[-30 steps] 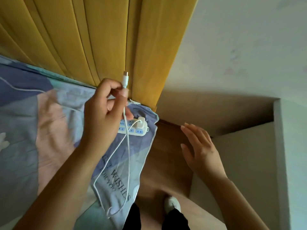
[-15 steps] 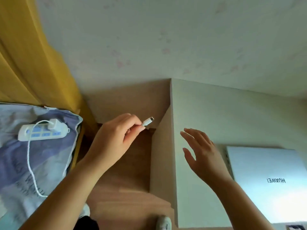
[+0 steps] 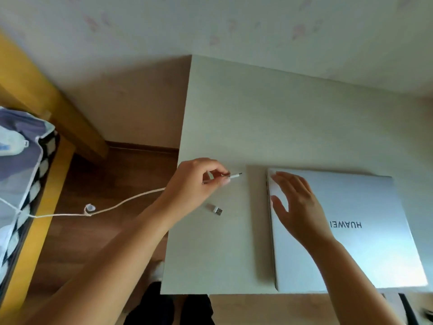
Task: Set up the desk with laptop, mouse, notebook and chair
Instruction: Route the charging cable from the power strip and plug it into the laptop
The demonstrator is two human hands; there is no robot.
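A closed silver laptop (image 3: pixel 365 242) lies on the pale desk (image 3: pixel 234 109), its logo upside down to me. My left hand (image 3: pixel 194 186) pinches the plug end of a white charging cable (image 3: pixel 121 204), with the plug tip pointing right at the laptop's left edge, a short gap away. The cable trails left across the floor gap to the bed. My right hand (image 3: pixel 297 207) hovers over or rests on the laptop's near-left corner, fingers spread and holding nothing. No mouse, notebook or chair is in sight.
A small white USB adapter (image 3: pixel 216 210) lies on the desk below my left hand. A bed (image 3: pixel 21 160) with a patterned cover and a yellow frame stands at the left. Wooden floor (image 3: pixel 112 174) shows between bed and desk. The wall is behind.
My view swung right from the bed to the desk. My left hand carried the cable plug from beside the curtain to over the desk, close to the laptop. My right hand moved onto the laptop.
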